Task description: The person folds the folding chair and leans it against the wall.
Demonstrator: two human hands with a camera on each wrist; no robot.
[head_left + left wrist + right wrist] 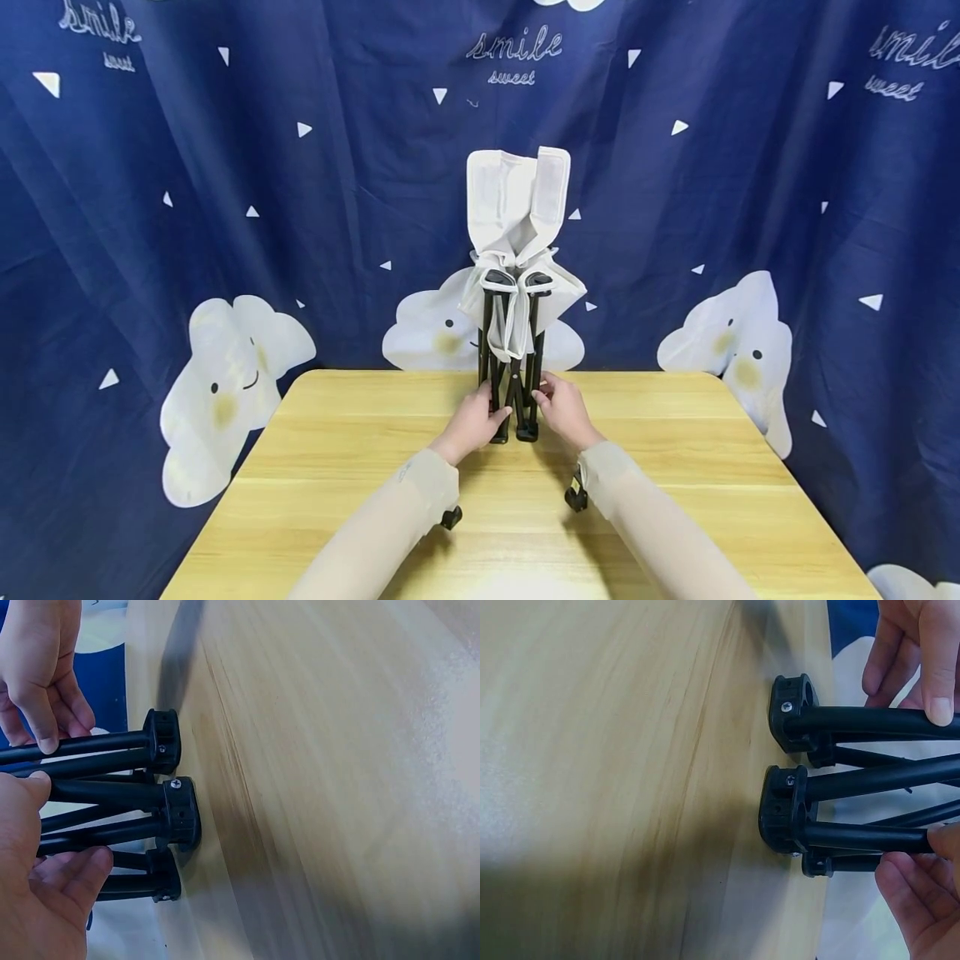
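Observation:
A small folding chair (517, 200) stands folded and upright at the back of the table, white fabric bunched above black tube legs. My left hand (475, 423) grips the legs on the left side low down, its thumb across the front tube and fingers behind. On the other side my right hand (564, 408) holds a right leg (870, 838) between thumb and fingers. Black plastic feet (180, 814) with screws join the tubes at the bottom, close to the tabletop. In the left wrist view, the left hand (45, 870) covers part of the tubes.
The light wooden table (330, 483) has rounded back corners. Right behind it hangs a dark blue curtain (360, 167) with white clouds and triangles. Black devices sit under both wrists, below the pale sleeves (375, 525).

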